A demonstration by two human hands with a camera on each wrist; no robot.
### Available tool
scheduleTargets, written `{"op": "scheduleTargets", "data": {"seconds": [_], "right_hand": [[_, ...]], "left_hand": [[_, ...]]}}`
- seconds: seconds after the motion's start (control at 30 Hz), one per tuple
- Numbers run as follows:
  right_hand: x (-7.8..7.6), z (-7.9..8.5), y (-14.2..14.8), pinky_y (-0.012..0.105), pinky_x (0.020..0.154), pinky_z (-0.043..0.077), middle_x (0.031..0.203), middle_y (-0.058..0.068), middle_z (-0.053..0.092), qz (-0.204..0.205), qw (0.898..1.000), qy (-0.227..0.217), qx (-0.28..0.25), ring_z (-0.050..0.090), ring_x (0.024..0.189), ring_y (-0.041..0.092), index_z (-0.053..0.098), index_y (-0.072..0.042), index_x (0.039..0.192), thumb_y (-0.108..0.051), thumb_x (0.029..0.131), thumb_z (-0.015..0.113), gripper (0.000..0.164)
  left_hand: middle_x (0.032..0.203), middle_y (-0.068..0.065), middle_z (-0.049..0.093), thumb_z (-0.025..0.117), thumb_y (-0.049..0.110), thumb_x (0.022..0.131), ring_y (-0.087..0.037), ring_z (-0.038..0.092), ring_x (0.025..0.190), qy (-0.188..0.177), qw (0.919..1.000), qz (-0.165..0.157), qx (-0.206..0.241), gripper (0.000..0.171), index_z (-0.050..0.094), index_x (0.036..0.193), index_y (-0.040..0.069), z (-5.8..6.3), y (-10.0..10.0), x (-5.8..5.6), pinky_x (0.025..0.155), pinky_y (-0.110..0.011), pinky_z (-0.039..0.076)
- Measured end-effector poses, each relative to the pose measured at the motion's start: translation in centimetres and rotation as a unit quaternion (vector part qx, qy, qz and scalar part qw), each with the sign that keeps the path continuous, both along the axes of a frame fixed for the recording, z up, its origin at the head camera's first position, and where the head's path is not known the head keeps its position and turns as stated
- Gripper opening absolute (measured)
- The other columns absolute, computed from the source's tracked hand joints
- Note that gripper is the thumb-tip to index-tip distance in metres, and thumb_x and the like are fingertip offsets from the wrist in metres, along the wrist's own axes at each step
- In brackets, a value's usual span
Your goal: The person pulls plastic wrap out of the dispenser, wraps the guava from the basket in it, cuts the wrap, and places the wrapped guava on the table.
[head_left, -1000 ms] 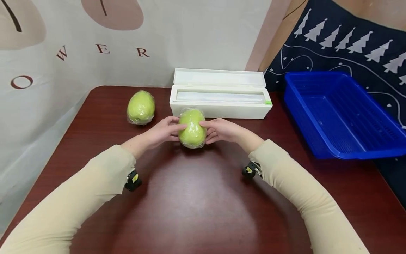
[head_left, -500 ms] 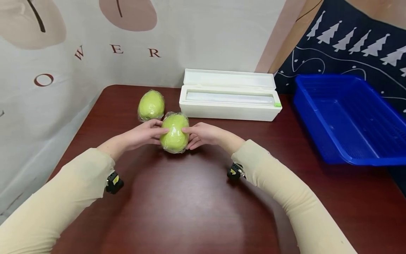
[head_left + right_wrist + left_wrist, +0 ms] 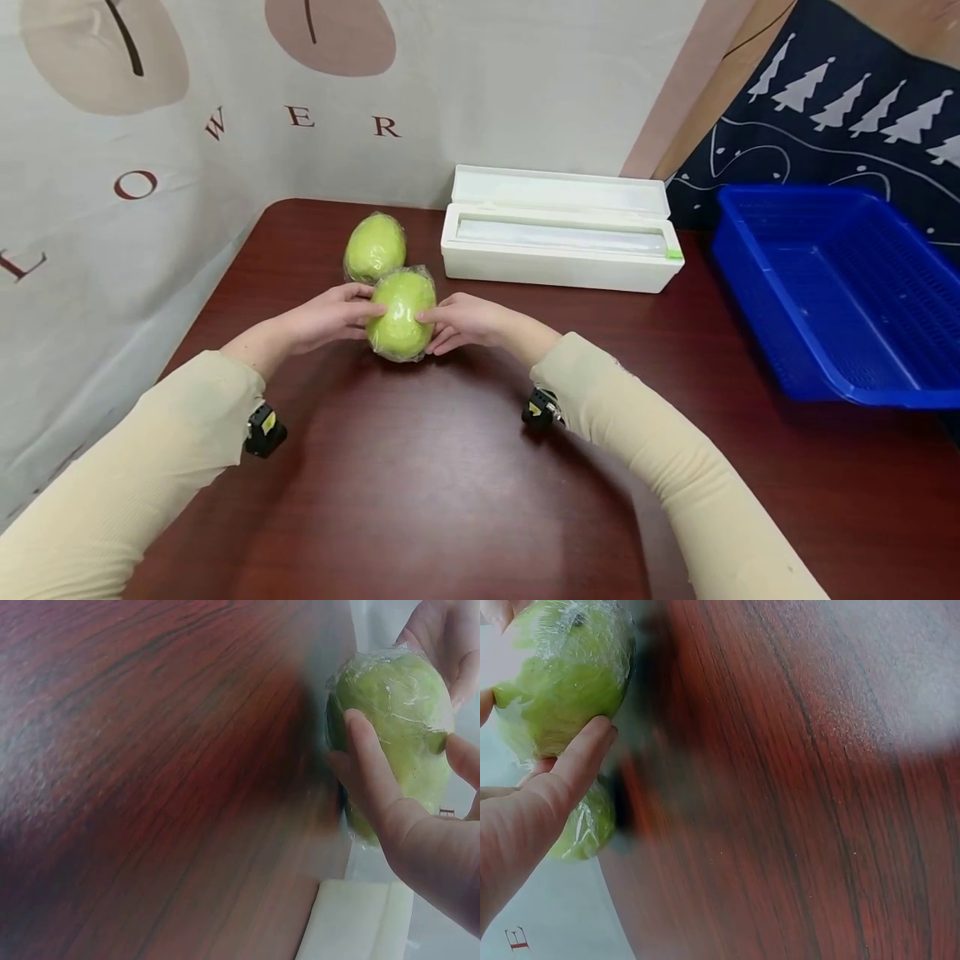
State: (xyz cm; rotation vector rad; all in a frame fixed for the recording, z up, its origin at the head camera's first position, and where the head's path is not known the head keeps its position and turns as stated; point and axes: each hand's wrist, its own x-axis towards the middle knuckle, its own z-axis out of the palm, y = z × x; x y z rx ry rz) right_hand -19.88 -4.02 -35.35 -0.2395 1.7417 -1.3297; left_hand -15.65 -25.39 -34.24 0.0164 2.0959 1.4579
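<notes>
Between both hands is a green fruit (image 3: 401,335) wrapped in clear plastic film, upright near the far side of the table. My left hand (image 3: 328,318) grips its left side, thumb in front. From the right, my right hand (image 3: 467,321) holds the same fruit with thumb and fingers; the right wrist view shows its fingers against the film (image 3: 401,697). Right behind stands a second film-wrapped green fruit (image 3: 377,246), partly covered by the held one. In the left wrist view this second fruit (image 3: 589,829) shows below the left hand (image 3: 536,817). Whether the two fruits touch, I cannot tell.
A white cling film box (image 3: 562,262) with its lid raised and a roll inside stands at the back, right of the fruits. Farther right is a blue plastic basket (image 3: 761,308). A pale printed cloth (image 3: 525,92) hangs behind the dark red table (image 3: 420,483).
Both hands have carried the held fruit leftward from in front of the white box to just before the second fruit. The head view has turned left. Both hands keep their grip.
</notes>
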Motion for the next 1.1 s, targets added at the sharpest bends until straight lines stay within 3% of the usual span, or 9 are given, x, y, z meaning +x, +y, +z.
{"op": "scheduleTargets", "data": {"seconds": [0.17, 0.33, 0.47, 0.63, 0.87, 1.0, 1.1], "right_hand": [[0.1, -0.1, -0.2, 0.036, 0.087, 0.054, 0.094, 0.017, 0.061, -0.019, 1.0, 0.001, -0.001, 0.062, 0.079, 0.02, 0.049, 0.012, 0.124, -0.017, 0.097, 0.049, 0.039], [0.3, -0.3, 0.2, 0.038, 0.093, 0.051, 0.12, 0.027, 0.056, -0.029, 1.0, 0.0, -0.001, 0.062, 0.103, 0.033, 0.042, 0.01, 0.129, -0.016, 0.096, 0.049, 0.042], [0.3, -0.2, 1.0, 0.04, 0.095, 0.049, 0.129, 0.029, 0.047, -0.04, 0.999, 0.001, -0.002, 0.057, 0.114, 0.038, 0.038, 0.01, 0.131, -0.017, 0.096, 0.05, 0.046], [0.2, 0.4, 2.3, 0.042, 0.098, 0.047, 0.134, 0.03, 0.042, -0.054, 0.999, 0.003, -0.009, 0.053, 0.117, 0.041, 0.025, 0.009, 0.14, -0.015, 0.096, 0.049, 0.056], [-0.6, 0.8, 5.0, 0.042, 0.098, 0.047, 0.138, 0.027, 0.043, -0.066, 0.997, 0.043, 0.008, 0.052, 0.119, 0.04, 0.02, 0.005, 0.144, -0.017, 0.096, 0.049, 0.06], [-1.1, 0.9, 6.5, 0.04, 0.097, 0.048, 0.141, 0.019, 0.044, -0.06, 0.991, 0.106, 0.058, 0.052, 0.122, 0.033, 0.023, 0.001, 0.145, -0.024, 0.096, 0.051, 0.062], [-1.2, 0.8, 7.3, 0.04, 0.099, 0.046, 0.142, 0.015, 0.044, -0.048, 0.98, 0.162, 0.1, 0.049, 0.125, 0.028, 0.025, -0.003, 0.145, -0.032, 0.095, 0.052, 0.064]], "left_hand": [[0.144, -0.031, 0.025, 0.04, 0.022, 0.099, -0.037, 0.036, 0.131, -0.004, 1.0, 0.007, 0.002, 0.066, 0.005, 0.145, -0.01, -0.2, 0.0, -0.3, 0.108, -0.046, 0.035], [0.145, -0.031, 0.025, 0.039, 0.021, 0.099, -0.038, 0.034, 0.132, -0.003, 1.0, 0.006, 0.002, 0.064, 0.006, 0.145, -0.011, -0.5, 0.2, -0.5, 0.109, -0.046, 0.034], [0.145, -0.032, 0.026, 0.039, 0.022, 0.099, -0.039, 0.035, 0.132, -0.003, 0.9999, 0.012, -0.005, 0.065, 0.007, 0.145, -0.011, -0.2, 0.5, -0.5, 0.108, -0.045, 0.036], [0.145, -0.032, 0.028, 0.039, 0.03, 0.099, -0.04, 0.037, 0.132, 0.008, 0.9964, 0.05, -0.069, 0.067, 0.011, 0.145, -0.01, 0.8, 0.2, -0.3, 0.105, -0.045, 0.04], [0.142, -0.026, 0.038, 0.036, 0.035, 0.099, -0.036, 0.043, 0.127, 0.081, 0.9824, 0.114, -0.124, 0.059, 0.028, 0.142, -0.005, 2.0, 0.5, -0.3, 0.102, -0.045, 0.041], [0.135, -0.023, 0.046, 0.039, 0.036, 0.098, -0.033, 0.049, 0.12, 0.139, 0.9726, 0.128, -0.135, 0.054, 0.037, 0.137, -0.001, 2.7, 1.7, -0.5, 0.097, -0.043, 0.043], [0.132, -0.022, 0.049, 0.042, 0.035, 0.097, -0.031, 0.05, 0.117, 0.175, 0.9668, 0.129, -0.134, 0.051, 0.042, 0.135, 0.0, 3.0, 2.9, -0.7, 0.096, -0.042, 0.042]]}}
